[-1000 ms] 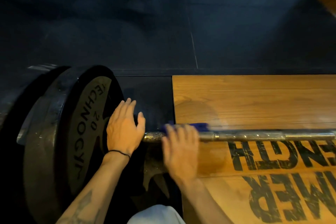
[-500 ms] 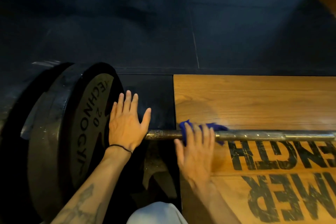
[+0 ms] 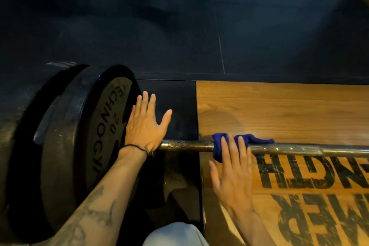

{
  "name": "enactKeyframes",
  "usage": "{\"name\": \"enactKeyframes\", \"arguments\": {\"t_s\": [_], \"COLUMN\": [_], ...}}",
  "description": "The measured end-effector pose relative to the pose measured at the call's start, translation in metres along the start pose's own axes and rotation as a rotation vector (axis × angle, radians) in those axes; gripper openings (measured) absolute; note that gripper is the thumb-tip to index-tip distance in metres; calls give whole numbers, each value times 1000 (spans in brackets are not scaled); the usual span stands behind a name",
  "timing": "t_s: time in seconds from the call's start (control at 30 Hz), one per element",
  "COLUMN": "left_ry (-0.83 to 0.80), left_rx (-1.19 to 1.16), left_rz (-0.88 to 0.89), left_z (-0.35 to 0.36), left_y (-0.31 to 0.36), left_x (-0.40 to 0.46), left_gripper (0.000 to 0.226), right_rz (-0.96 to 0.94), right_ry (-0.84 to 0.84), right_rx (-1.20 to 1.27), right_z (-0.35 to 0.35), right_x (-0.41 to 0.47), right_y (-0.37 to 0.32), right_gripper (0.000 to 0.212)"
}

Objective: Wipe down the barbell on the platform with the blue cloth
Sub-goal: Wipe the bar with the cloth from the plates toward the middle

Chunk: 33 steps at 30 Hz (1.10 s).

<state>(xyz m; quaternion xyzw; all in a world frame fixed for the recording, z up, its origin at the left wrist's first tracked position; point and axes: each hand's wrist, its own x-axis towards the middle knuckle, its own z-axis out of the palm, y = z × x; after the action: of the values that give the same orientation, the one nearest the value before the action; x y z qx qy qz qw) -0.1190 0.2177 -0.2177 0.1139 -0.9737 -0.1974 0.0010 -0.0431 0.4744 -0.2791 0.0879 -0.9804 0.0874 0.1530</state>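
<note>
While you look down from above, the long steel barbell shaft runs straight across your view, left to right, lying low over the wooden platform with black stencilled lettering. Its left end passes behind your left hand toward the stack of black round weight plates, and its right end is cut off by the frame edge. Where the shaft meets the plates is hidden by that hand, and the plates' far side sinks into shadow. The lettering on the platform is upside down and clipped at the right and bottom edges, so only parts of words can be read.

Your left hand lies flat with fingers straight and thumb spread, resting against the inner plate's face; it holds nothing. Your right hand has its fingers extended over the crumpled dark blue cloth, pressing it onto the shaft rather than curling round it. The cloth wraps the bar directly under those fingertips, with one end trailing to the right along the shaft.
</note>
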Motion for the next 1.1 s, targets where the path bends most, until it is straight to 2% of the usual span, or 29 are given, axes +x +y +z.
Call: {"name": "enactKeyframes", "arguments": {"t_s": [0.07,0.2,0.3,0.47,0.6,0.73,0.83,1.0,1.1], "left_ry": [-8,5,17,14,38,52,81,135,138], "left_rx": [-11,-21,16,44,34,8,-42,-74,-43], "left_rz": [-2,-6,12,29,53,49,21,14,68], "left_z": [-1,-1,-1,-1,0,2,2,1,2], "left_y": [0,0,0,2,5,4,2,3,3], "left_x": [1,1,0,0,-1,-1,-2,-7,-5], "left_gripper": [78,79,81,77,74,71,60,43,43], "right_rz": [41,-255,-331,-62,43,-308,-412,-185,-17], "right_ry": [-22,-102,-100,-56,-45,-105,-82,-3,-20], "right_rx": [37,30,-2,-21,37,-26,-77,-58,-34], "right_z": [4,17,19,3,4,20,24,8,4], "right_x": [3,4,6,-6,-1,7,18,10,8], "right_y": [-28,-90,-88,-7,-26,-86,-84,-9,-25], "right_gripper": [74,78,78,70,77,81,76,68,73]}}
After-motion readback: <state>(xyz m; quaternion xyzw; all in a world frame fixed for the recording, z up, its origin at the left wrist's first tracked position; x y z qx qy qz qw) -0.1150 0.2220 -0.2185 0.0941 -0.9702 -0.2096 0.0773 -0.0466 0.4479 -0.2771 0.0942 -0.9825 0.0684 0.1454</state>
